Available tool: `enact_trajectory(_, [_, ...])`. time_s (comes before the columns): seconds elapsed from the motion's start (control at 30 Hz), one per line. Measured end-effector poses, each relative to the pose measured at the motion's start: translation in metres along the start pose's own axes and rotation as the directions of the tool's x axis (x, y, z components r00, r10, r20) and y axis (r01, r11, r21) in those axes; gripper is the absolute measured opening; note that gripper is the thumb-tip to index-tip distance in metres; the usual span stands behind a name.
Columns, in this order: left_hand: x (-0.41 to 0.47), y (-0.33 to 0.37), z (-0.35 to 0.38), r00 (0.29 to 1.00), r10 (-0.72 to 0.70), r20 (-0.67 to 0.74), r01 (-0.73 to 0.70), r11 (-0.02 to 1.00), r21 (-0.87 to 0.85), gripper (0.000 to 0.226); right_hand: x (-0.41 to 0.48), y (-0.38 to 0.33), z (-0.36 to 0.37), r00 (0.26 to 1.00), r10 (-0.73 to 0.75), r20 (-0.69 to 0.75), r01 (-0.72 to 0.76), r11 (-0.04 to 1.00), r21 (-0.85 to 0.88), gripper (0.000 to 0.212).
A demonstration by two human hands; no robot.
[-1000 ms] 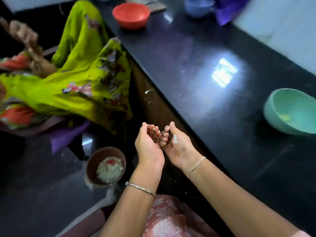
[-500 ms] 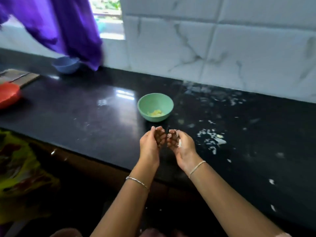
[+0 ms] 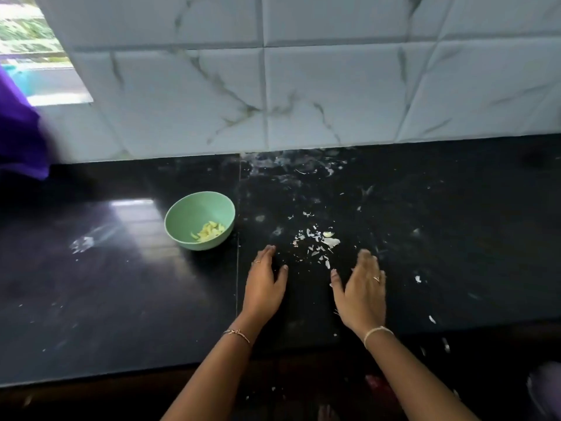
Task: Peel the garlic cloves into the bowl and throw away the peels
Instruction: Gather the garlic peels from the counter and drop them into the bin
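Observation:
A green bowl point(image 3: 185, 214) holding several peeled yellow garlic cloves point(image 3: 209, 230) stands on the black counter point(image 3: 121, 284). To its right lies a scatter of white garlic peels point(image 3: 318, 244). My left hand point(image 3: 264, 284) and my right hand point(image 3: 361, 290) lie over the counter on either side of the near end of that scatter, fingers straight and pointing away from me, thumbs turned inward. Neither hand holds anything.
A white marble-patterned tiled wall point(image 3: 303, 86) rises behind the counter. Purple cloth point(image 3: 18, 135) hangs at the far left under a window. More peel bits point(image 3: 431, 319) lie near the counter's front edge at the right.
The view has swung from the floor side back to the counter. My hands, cupped together before, have parted, opened and come down on either side of the peels.

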State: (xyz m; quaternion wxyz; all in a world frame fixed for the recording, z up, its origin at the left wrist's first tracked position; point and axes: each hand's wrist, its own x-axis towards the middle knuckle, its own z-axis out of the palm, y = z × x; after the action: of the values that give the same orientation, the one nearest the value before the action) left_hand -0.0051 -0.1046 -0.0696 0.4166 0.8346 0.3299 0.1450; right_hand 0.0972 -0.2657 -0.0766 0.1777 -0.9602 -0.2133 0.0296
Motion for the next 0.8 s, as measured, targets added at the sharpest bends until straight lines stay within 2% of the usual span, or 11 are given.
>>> enact_trajectory(0.1, [0.007,-0.008,0.004,0.996,0.080,0.030,-0.085,0.965,0.249,0.066,-0.006,0.012,0.002,0.995,0.094,0.038,-0.089,0.989,-0.115,0.092])
enact_trajectory(0.27, [0.028,-0.010,0.012,0.992,0.119,0.051,-0.130,0.906,0.404,0.072,0.016,-0.004,0.008,0.996,-0.002,0.089,0.017,0.986,-0.164,0.094])
enact_trajectory(0.53, [0.088,0.001,0.025,0.988,0.143,0.064,-0.157,0.893,0.422,0.064,0.077,-0.029,0.019,0.968,-0.193,0.159,0.211,0.971,-0.108,0.087])
enact_trajectory(0.73, [0.117,0.008,0.034,0.958,0.233,0.167,-0.281,0.884,0.375,0.051,0.108,-0.031,0.026,0.897,-0.400,0.190,0.405,0.914,0.011,0.071])
enact_trajectory(0.8, [0.119,0.009,0.034,0.947,0.261,0.188,-0.313,0.886,0.341,0.047,0.118,-0.031,0.023,0.873,-0.455,0.176,0.438,0.890,0.125,0.064])
